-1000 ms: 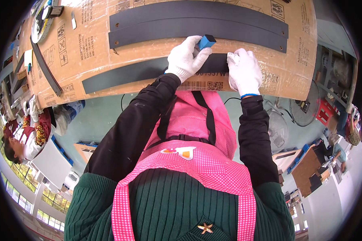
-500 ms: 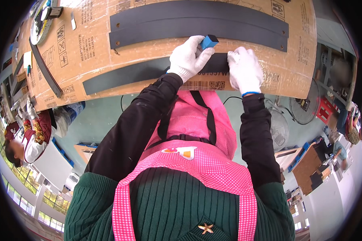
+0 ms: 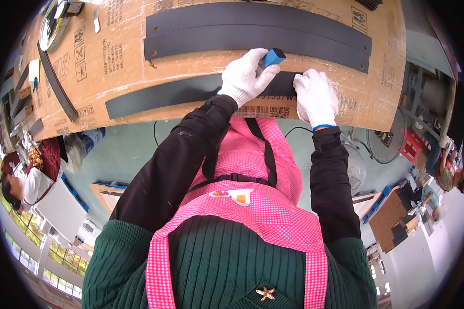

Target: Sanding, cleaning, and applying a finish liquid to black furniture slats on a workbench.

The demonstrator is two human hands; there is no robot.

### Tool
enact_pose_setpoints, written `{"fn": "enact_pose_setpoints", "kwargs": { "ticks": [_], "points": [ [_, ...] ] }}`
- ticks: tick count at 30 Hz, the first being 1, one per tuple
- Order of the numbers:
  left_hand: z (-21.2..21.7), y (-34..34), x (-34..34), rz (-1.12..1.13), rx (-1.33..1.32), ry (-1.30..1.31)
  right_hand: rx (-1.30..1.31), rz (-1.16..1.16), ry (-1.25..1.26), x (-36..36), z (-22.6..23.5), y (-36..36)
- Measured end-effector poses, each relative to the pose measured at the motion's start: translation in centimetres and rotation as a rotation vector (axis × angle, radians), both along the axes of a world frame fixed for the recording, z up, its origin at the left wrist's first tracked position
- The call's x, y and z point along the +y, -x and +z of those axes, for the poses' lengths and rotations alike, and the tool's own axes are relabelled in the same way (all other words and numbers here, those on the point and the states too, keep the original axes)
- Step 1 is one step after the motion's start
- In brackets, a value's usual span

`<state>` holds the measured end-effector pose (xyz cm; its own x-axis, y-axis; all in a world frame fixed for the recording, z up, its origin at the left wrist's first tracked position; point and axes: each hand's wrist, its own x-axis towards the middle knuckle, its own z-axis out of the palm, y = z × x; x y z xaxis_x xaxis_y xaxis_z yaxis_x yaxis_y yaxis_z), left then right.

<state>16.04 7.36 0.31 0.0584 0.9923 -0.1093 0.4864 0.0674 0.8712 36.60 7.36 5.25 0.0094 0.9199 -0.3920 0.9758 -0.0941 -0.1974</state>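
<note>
Now, left hand: my grip on this side (image 3: 245,77) is closed round a small blue block (image 3: 274,57), its black face tilted upward, above the far edge of the near strip.
Right hand: my curled fingers (image 3: 317,99) are at the right end of that strip; I cannot tell whether they pinch it or only rest there.
Near strip: this long dark piece (image 3: 165,93) lies along the near side of the counter (image 3: 121,69), running out to my left, its middle hidden by my left glove.
Dark panels: two wider pieces (image 3: 263,42) lie just beyond, side by side, apart from the block.
Narrow dark piece: it lies well off to my left (image 3: 56,82), untouched.
Just changed: the block sits slightly nearer my right hand than a second ago; part of the shift in view comes from my head moving.
What it means: I judge it a small adjustment in the same handling, as nothing has been let go and the near strip lies much as it did.
</note>
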Motion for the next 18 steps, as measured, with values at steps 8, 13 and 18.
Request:
{"fn": "enact_pose_setpoints", "kwargs": {
  "ticks": [8, 13, 18],
  "points": [
    [0.1, 0.3, 0.1, 0.008, -0.004, 0.003, -0.026, 0.037, -0.036, 0.2, 0.0, 0.2],
    [0.5, -0.2, 0.2, -0.038, -0.008, 0.038, -0.032, -0.019, -0.077, 0.8, -0.5, 0.2],
    [0.2, 0.0, 0.0, -0.001, -0.032, 0.018, -0.016, -0.134, -0.179, -1.0, -0.3, -0.6]
  ]
}}
